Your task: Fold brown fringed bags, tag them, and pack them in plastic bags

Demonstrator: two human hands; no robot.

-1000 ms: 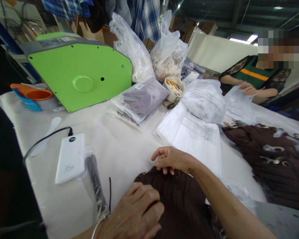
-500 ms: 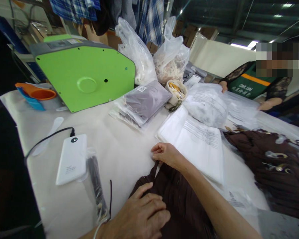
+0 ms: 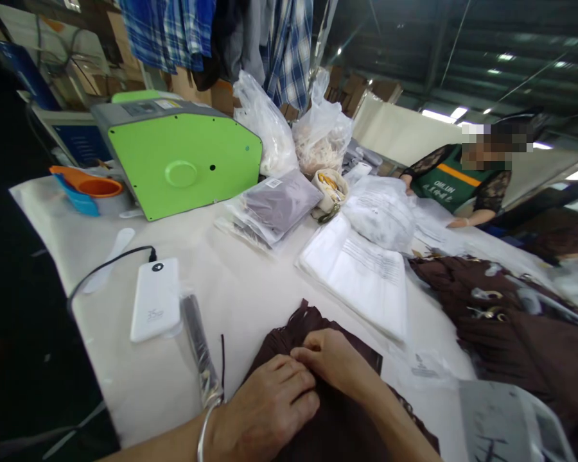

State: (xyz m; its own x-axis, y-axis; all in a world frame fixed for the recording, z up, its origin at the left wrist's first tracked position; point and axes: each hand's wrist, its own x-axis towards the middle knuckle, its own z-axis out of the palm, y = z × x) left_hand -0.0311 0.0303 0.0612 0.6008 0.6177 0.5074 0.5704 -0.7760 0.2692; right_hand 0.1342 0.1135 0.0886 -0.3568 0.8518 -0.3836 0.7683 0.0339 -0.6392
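A dark brown gathered garment (image 3: pixel 351 423) lies at the table's near edge, with a narrow strip of its cloth sticking up at the far end. My left hand (image 3: pixel 270 401), a bangle at its wrist, rests over the garment with fingers bent together on the cloth. Close beside it, my right hand (image 3: pixel 332 359) pinches the same fabric, thumb and forefinger near the left fingertips. The exact fold between the fingers is hidden. Left of my hands lies a slim dark strip in clear plastic (image 3: pixel 197 340).
A white power bank (image 3: pixel 157 298) with a black cable sits left. Behind stands a green machine (image 3: pixel 187 160), with wrapped grey packs (image 3: pixel 282 202) alongside. White printed bags (image 3: pixel 359 276) and more brown garments (image 3: pixel 501 321) are at right. A co-worker (image 3: pixel 450 183) handles plastic across the table.
My right hand has let go of the strip at the garment's far end and come back toward me, meeting my left hand. The left fingers have bent inward. The view has shifted.
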